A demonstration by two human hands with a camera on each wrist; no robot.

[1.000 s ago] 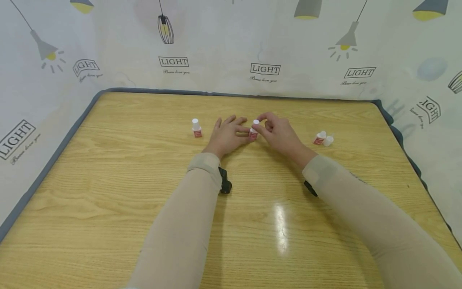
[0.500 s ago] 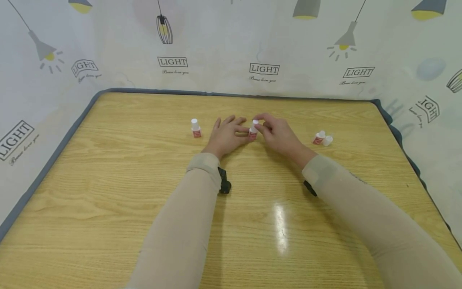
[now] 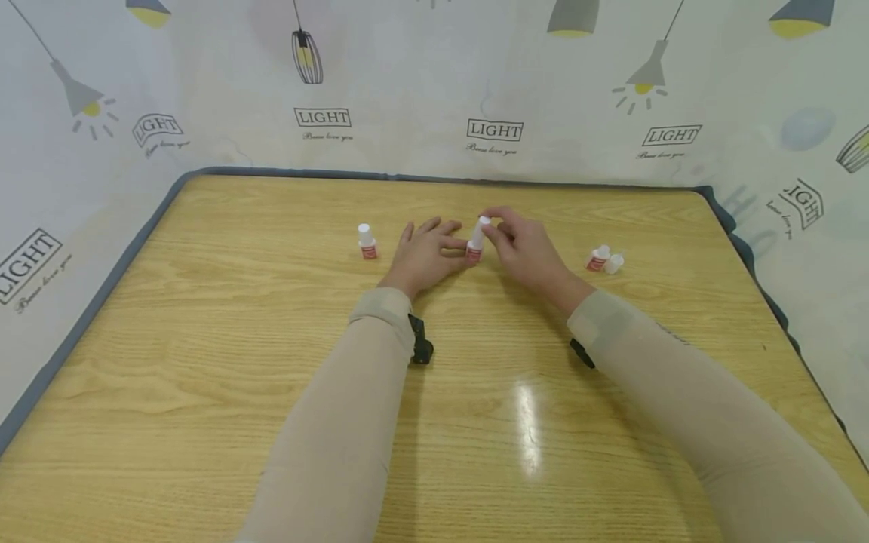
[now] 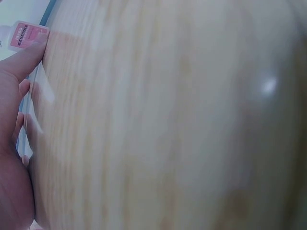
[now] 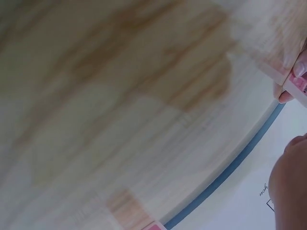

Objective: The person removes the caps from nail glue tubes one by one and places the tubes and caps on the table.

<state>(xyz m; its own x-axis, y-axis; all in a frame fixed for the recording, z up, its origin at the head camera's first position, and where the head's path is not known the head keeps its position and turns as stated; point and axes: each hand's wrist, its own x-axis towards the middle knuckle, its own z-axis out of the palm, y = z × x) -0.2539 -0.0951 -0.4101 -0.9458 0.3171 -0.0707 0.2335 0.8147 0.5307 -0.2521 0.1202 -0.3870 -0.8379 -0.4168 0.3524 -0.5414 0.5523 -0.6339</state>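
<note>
A small white bottle [image 3: 474, 253] with a pink label stands upright on the table. My left hand [image 3: 428, 258] pinches its lower part between thumb and index finger, the other fingers spread on the wood. In the left wrist view the thumb [image 4: 29, 58] lies against the pink label. My right hand [image 3: 526, 245] pinches the white cap [image 3: 480, 228] at the bottle's top between thumb and index finger. The cap leans slightly right, with a long white stretch between its top and the label. In the right wrist view only part of the bottle [image 5: 298, 86] shows at the edge.
Left of my hands stands a second capped bottle [image 3: 367, 243]. At right is a third bottle [image 3: 597, 259], its narrow top uncovered, with a loose white cap [image 3: 614, 263] beside it. The wooden table [image 3: 204, 339] ends at a patterned cloth wall [image 3: 407, 83] behind.
My right hand has drawn the cap upward and a little to the right relative to the bottle. The left hand keeps its grip on the bottle in the same place.
</note>
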